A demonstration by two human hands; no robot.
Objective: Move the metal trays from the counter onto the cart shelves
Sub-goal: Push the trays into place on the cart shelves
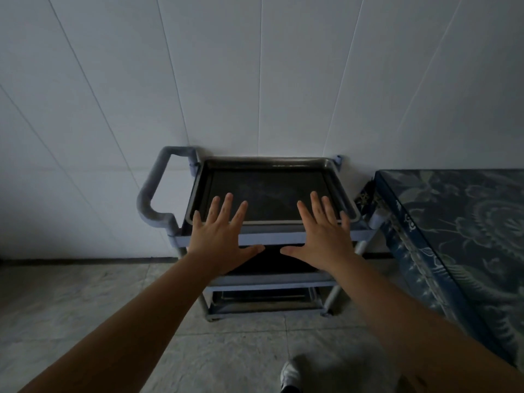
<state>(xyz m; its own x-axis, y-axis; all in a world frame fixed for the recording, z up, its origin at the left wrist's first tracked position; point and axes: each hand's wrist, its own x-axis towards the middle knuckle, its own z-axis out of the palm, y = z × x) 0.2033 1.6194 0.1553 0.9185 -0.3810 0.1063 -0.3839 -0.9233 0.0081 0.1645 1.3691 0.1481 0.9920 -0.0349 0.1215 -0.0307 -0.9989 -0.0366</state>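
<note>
item: three-tier cart, grey-blue, taken as landmark; nearest, in front of the cart, a shoe on the tiled floor; above the cart's front rail, left hand and right hand, both spread flat with fingers splayed, holding nothing, whether resting on the rail or hovering cannot be told; on the cart's top shelf, metal tray, dark, seated inside the rim; on the cart's bottom shelf, a second tray, dim; middle shelf too dark to read; at the cart's left end, push handle; just right of the cart, patterned counter, no trays seen on the visible part; behind the cart, panelled wall; risk, judged: pressing on the front rail could roll the cart against the wall or counter, rattling the top tray askew.
</note>
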